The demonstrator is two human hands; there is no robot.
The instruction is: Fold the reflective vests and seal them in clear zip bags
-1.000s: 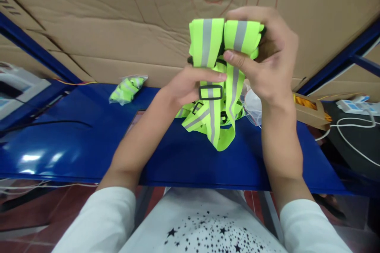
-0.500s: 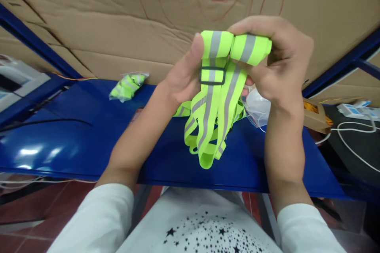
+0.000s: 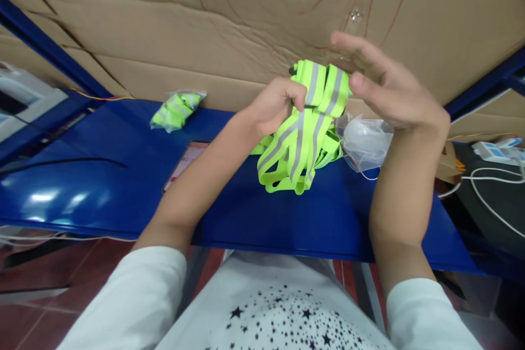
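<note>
My left hand (image 3: 281,101) is closed around a bunch of neon yellow-green reflective straps (image 3: 301,142) with grey stripes. The upper part of the bunch is folded into thick loops, and the lower loops hang down over the table. Dark buckle parts show at the top, partly covered by my fingers. My right hand (image 3: 394,85) is just right of the folded straps, fingers spread and thumb apart; its thumb tip is close to the strap edge, and I cannot tell if they touch. More green strap lies behind the hanging loops.
The blue table (image 3: 246,219) runs along a cardboard wall (image 3: 184,33). A clear bag of green straps (image 3: 176,111) lies at the back left. A phone (image 3: 186,161) is partly behind my left forearm. Clear plastic bags (image 3: 365,139) lie right of the straps, and white cables (image 3: 492,175) farther right.
My right hand has let go of the folded straps and opened to the right. My left hand has shifted right and now grips the bunch alone, with the hanging loops higher.
</note>
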